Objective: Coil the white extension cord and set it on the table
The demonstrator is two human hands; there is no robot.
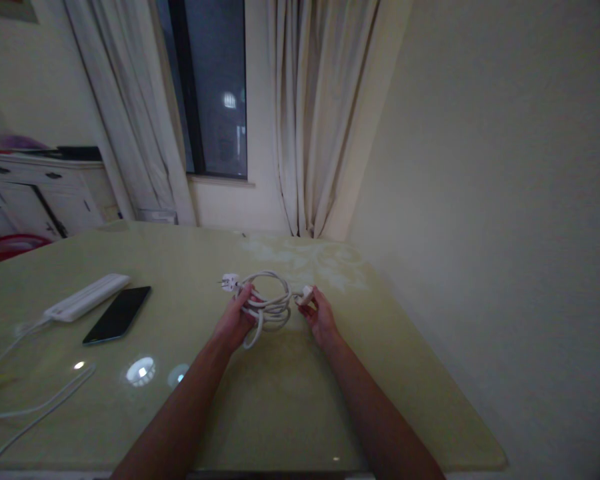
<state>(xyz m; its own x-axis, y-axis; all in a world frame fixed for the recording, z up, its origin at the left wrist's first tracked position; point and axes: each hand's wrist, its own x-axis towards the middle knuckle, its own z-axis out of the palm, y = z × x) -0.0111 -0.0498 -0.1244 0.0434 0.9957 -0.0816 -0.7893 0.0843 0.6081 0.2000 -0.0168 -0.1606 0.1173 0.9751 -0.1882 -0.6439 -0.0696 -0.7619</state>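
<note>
A white power cord (275,312) is wound in several loose loops above the table. My left hand (236,320) is closed round the left side of the coil. Beyond its fingers the plug (229,282) sticks out to the left, prongs showing. My right hand (321,319) pinches the cord's other end, a small white connector (306,294), just right of the loops. A short piece of cord joins that connector to the coil. The palm side of my left hand is partly hidden by the loops.
On the left of the glossy table (290,413) lie a white power strip (87,298) and a black phone (117,315). A loose white cable (40,408) curves at the front left. A wall (480,233) borders the right side; curtains (315,120) hang behind.
</note>
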